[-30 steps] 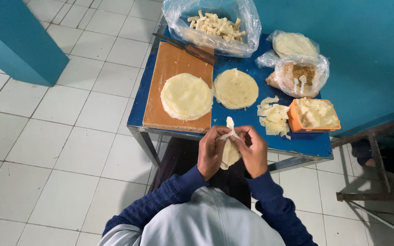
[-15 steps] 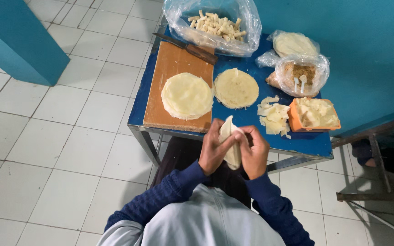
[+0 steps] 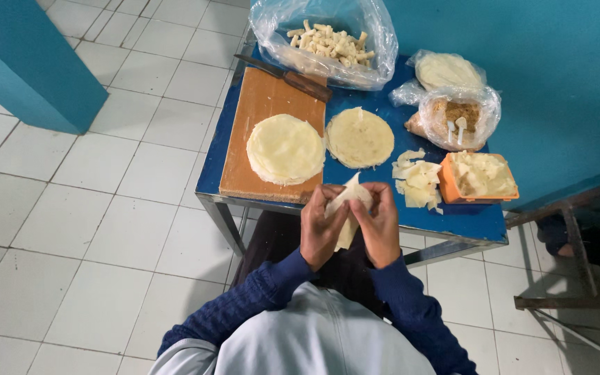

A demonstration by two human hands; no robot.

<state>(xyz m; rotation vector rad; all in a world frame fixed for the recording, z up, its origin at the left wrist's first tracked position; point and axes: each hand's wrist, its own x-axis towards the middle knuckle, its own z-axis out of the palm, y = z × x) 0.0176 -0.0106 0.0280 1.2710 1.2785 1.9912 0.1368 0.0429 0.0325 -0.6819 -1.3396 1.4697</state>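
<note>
Both my hands hold one thin pale dough wrapper [image 3: 347, 208] in front of my chest, just off the near edge of the blue table [image 3: 453, 222]. My left hand [image 3: 319, 229] grips its left side. Fingers of my right hand [image 3: 381, 223] pinch its right side, so the sheet is folded into a pointed shape. Behind them a stack of round wrappers [image 3: 285, 148] lies on a wooden board [image 3: 265, 104], with a second round stack [image 3: 360, 137] beside it on the table.
A clear bag of pale sticks [image 3: 326, 40] and a knife [image 3: 287, 75] are at the back. An orange tub [image 3: 479, 178], loose wrapper pieces [image 3: 415, 182] and two bagged foods [image 3: 457, 111] sit right. A teal wall and metal frame [image 3: 578, 264] stand right.
The wrapper has been turned and folded between my fingers, its point now sticking up toward the table. My hands stayed in nearly the same place.
</note>
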